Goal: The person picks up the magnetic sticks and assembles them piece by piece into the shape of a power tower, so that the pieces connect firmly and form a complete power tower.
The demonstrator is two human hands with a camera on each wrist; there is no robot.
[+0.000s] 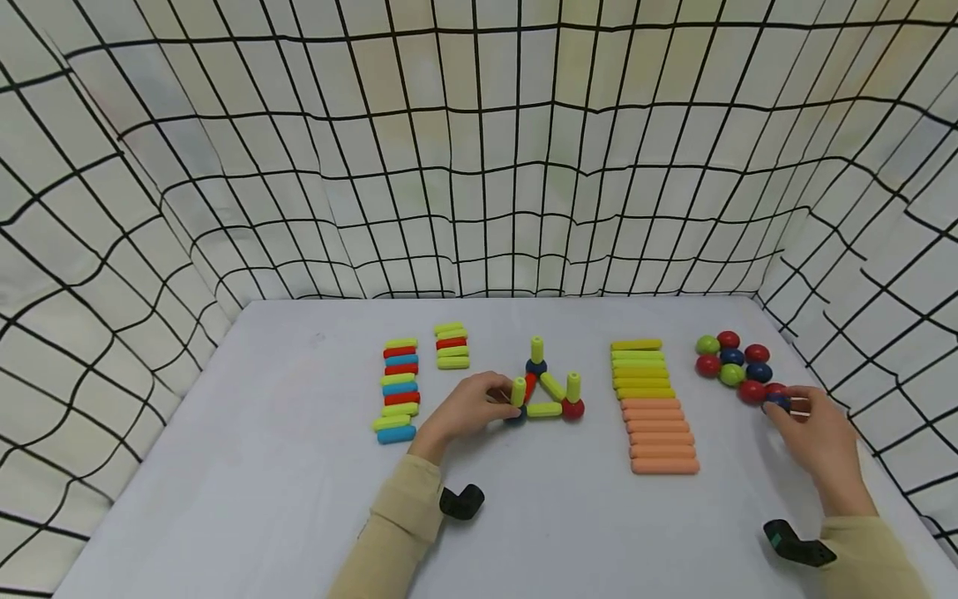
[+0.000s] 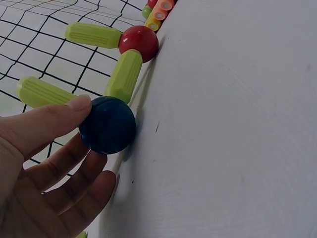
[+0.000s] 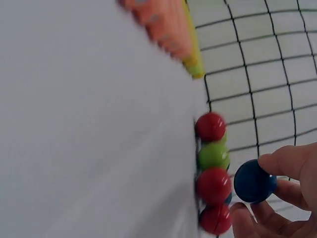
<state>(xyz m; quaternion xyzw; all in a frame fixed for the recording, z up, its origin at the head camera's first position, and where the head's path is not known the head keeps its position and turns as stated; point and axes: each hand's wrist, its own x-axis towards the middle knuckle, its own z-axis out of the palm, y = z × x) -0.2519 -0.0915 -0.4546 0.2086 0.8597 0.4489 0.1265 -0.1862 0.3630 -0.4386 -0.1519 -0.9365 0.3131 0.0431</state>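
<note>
A triangular frame of balls and rods stands in the middle of the table. Its near-left blue ball [image 2: 108, 126] is pinched by my left hand [image 1: 470, 406], thumb on one side and fingers beneath. A green rod [image 1: 544, 409] joins that ball to a red ball [image 1: 573, 408]; a second blue ball [image 1: 535, 366] forms the far corner. Short green rods rise from all three balls, and a red rod [image 1: 530, 386] makes the left side. On the far right, my right hand [image 1: 822, 437] holds a loose blue ball [image 3: 254, 182] between thumb and fingers, beside the group of balls.
Red, green and blue balls [image 1: 732, 375] cluster by the right edge. Yellow-green rods [image 1: 639, 366] and longer orange rods [image 1: 660, 438] lie in a column right of the frame. Short coloured rods [image 1: 400, 383] form two columns at left. Black-lined netting [image 1: 494, 166] surrounds the white table [image 1: 247, 466].
</note>
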